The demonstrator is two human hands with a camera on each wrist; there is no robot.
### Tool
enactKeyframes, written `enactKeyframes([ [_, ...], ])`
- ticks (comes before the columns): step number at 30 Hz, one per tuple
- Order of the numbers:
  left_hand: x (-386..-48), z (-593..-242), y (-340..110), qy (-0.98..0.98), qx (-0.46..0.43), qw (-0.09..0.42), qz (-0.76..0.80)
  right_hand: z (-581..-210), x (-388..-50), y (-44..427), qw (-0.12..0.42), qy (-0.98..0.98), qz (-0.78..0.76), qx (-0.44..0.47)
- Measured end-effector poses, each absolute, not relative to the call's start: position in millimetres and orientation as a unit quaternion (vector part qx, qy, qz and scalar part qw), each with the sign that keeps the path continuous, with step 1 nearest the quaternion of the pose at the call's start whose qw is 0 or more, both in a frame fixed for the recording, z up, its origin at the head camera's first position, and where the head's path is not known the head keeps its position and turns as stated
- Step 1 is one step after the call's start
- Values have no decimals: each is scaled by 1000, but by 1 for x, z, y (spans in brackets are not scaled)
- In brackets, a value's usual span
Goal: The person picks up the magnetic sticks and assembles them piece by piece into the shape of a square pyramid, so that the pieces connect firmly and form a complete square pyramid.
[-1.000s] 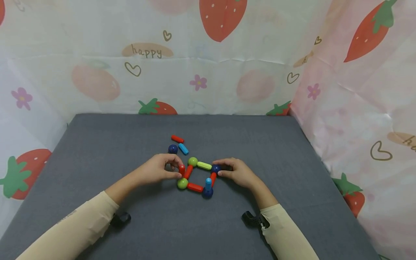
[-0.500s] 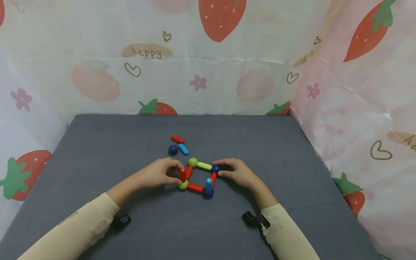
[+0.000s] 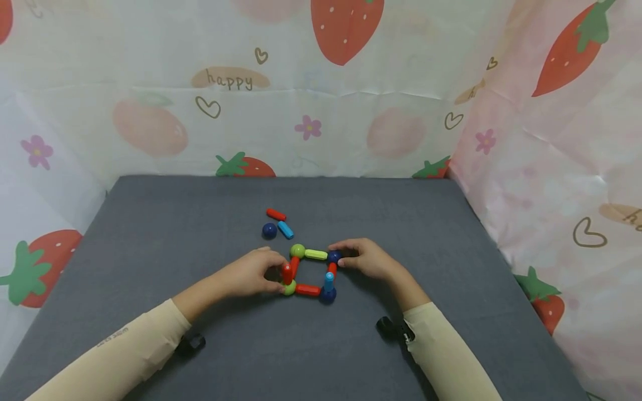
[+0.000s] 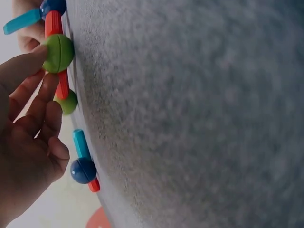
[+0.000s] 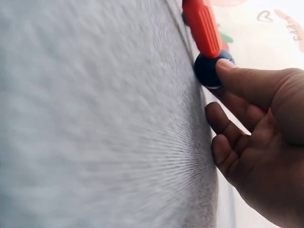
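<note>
On the surface, away from its edges, the left hand pinches a green ball and the right hand a blue ball, both nearly closed.

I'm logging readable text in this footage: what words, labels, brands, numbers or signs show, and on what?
"happy": tan patch on the back curtain.
"h", rest cut off: right-edge tan patch.
Corner tan patch: too small to read.
Left sleeve print: too small to read.
Right wrist view, curtain lettering: blurred.
</note>
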State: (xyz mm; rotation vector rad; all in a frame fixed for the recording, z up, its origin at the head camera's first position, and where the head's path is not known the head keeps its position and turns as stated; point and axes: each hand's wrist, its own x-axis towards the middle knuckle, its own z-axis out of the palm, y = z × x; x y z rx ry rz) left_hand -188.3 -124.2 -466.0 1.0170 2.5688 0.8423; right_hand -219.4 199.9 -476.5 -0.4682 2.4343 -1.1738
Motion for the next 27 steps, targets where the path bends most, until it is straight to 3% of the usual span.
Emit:
enactKeyframes([
  [21,-175,-461,-101,899,325,110,270,-468,-255,188,237,873,-370,-212],
  [27,-174,-462,-97,904,315,113,267,-473,-253,190,206,879,-376,-208],
])
